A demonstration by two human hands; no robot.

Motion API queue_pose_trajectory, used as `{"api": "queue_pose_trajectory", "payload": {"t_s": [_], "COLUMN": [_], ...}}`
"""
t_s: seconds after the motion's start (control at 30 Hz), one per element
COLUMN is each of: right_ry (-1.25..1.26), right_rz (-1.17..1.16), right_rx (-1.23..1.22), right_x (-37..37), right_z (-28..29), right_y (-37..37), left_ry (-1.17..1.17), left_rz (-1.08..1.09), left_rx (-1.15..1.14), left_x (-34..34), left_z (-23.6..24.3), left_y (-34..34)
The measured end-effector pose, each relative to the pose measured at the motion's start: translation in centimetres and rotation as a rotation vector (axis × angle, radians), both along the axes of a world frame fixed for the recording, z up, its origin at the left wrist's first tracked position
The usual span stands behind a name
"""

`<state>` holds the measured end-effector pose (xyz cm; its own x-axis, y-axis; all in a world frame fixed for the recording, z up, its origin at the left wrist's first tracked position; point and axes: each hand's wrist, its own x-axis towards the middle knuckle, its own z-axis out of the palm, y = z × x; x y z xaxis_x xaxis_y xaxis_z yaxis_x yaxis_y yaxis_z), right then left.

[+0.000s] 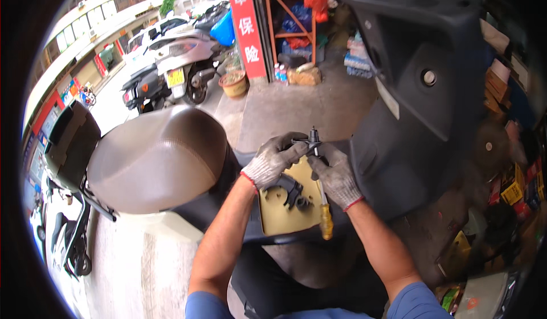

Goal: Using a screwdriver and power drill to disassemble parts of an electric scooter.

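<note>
In grey-white work gloves with red cuffs, my left hand (272,160) and my right hand (336,175) meet above the scooter's floorboard. Between their closed fingers is a small black cylindrical part (313,137) with a narrow tip pointing up. Below them lies a yellowish tray or sheet (276,219), bearing a black curved plastic piece (293,194) and a few small dark parts. A screwdriver with a yellow handle (326,223) lies along its right edge, its shaft running up beside my right hand; whether that hand touches it, I cannot tell.
The brown scooter seat (162,156) is at my left, and the dark front panel (421,108) rises at my right. Beyond stand a potted plant (233,84), parked scooters (176,62) and an orange shelf rack (292,25). Boxes (513,185) crowd the far right.
</note>
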<state>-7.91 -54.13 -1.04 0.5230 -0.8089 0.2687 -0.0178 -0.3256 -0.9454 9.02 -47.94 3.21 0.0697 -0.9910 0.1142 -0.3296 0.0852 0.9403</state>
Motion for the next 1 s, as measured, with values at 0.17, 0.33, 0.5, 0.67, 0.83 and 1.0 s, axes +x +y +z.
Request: {"api": "queue_pose_trajectory", "payload": {"t_s": [0.17,0.33,0.5,0.67,0.83,1.0], "right_ry": [0.437,0.564,0.587,0.507,0.389,0.480], "right_rz": [0.046,0.200,0.207,0.180,0.175,0.152], "right_rx": [-0.020,-0.010,0.045,0.015,0.319,0.297], "right_x": [-1.6,-2.6,-4.5,-7.0,-10.3,-12.4], "right_z": [-4.0,-5.3,-6.8,-8.8,-7.7,-7.0], "right_y": [0.1,0.5,0.4,1.2,3.0,3.9], "left_ry": [0.106,0.064,-0.220,-0.453,-0.105,0.035], "left_rz": [0.083,0.153,0.190,0.189,0.097,0.127], "left_rx": [0.181,0.311,0.234,0.297,0.386,0.515], "left_x": [-1.4,-1.3,0.2,0.3,0.4,1.5], "left_z": [-6.4,-8.9,-10.9,-12.0,-12.7,-13.3], "left_y": [0.7,2.0,1.0,-1.5,-4.1,-5.8]}}
